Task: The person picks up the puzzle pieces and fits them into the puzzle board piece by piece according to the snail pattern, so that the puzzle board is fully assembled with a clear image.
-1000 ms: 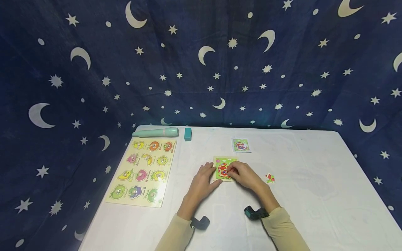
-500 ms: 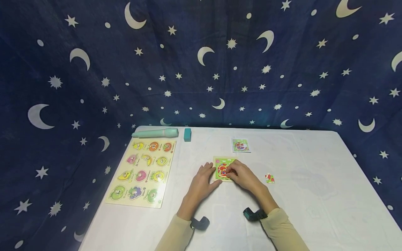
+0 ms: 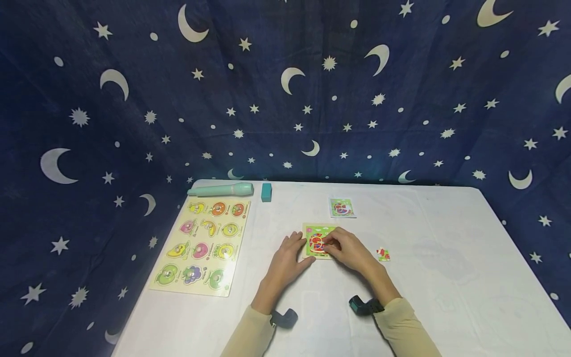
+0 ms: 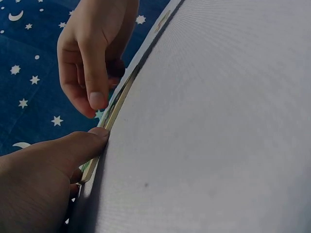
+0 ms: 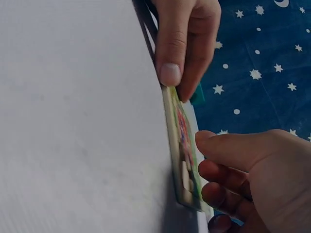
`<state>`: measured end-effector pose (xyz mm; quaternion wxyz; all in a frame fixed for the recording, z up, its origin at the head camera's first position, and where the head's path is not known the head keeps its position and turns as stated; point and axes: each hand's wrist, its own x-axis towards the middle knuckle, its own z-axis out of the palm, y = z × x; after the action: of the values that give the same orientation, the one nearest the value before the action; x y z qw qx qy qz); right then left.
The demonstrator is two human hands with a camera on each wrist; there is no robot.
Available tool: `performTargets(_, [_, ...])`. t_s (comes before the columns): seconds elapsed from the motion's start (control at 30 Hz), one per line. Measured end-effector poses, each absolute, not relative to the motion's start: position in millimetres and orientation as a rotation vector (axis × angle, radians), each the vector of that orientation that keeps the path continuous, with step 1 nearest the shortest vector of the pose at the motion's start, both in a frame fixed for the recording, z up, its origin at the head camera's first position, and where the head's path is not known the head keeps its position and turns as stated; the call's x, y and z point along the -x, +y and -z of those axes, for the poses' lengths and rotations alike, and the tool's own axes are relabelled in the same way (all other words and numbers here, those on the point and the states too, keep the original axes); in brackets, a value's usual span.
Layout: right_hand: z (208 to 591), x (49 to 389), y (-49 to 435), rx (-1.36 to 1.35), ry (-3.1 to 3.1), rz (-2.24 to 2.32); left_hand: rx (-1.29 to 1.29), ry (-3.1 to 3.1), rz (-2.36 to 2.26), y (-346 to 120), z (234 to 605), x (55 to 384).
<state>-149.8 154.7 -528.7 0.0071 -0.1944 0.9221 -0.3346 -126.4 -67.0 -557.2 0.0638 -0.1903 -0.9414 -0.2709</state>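
Note:
A small square jigsaw puzzle in a wooden tray [image 3: 308, 255] lies at mid-table, its picture green with a red and purple figure. My left hand [image 3: 286, 260] holds its near left corner, thumb on the front edge and fingers along the left side. Over the right part of the tray is my right hand [image 3: 350, 250], thumb and index finger bent and slightly apart at the picture. Nothing shows between these fingertips in the right wrist view. A pale wooden puzzle piece [image 5: 186, 175] stands proud of the tray there. To the right lie loose red-and-green puzzle pieces [image 3: 383, 254].
A square picture card [image 3: 342, 208] like the puzzle lies behind the tray. On the left is a large fruit peg board [image 3: 227, 277]. At the back edge are a mint-green wand-shaped object [image 3: 223, 189] and a teal block [image 3: 266, 192]. A starry curtain [image 3: 285, 114] hangs behind.
The right hand has shifted slightly to the right over the tray, with more of the red picture showing beside its fingertips. The left hand has stayed at the corner.

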Motion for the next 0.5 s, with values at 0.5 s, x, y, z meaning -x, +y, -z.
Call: performTargets(0.5, [518.8,144.5,186.3,0.572,2.967,1.021,0.557,-2.866,0.836,-66.7,556.6,125.8])
